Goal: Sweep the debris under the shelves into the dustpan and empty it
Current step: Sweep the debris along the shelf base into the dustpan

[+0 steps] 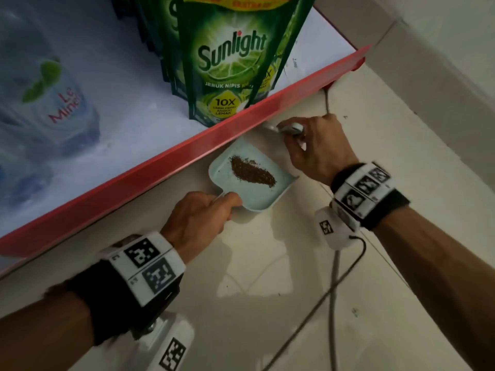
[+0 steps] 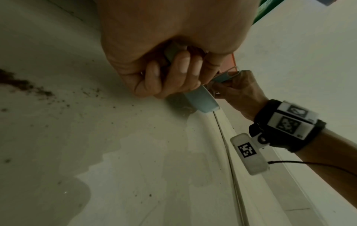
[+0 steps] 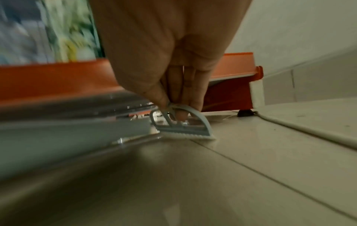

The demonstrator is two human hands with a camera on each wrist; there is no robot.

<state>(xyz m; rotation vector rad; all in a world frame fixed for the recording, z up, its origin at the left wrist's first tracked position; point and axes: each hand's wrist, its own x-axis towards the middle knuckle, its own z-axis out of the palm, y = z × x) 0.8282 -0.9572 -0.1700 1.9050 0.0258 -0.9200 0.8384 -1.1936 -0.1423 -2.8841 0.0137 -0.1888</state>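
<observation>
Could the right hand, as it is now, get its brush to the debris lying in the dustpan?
Probably yes. The right hand holds the small brush beside the dustpan's open edge, and nothing covers the brown debris; only the red shelf edge overhangs the pan's far corner.

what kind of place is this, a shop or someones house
Most likely a small shop: a red-edged display shelf holds a row of identical Sunlight pouches beside bottled water, above a tiled floor.

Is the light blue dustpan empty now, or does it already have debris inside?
Not empty. In the head view the dustpan lies flat on the floor with a brown debris pile inside; the left hand grips its handle.
</observation>
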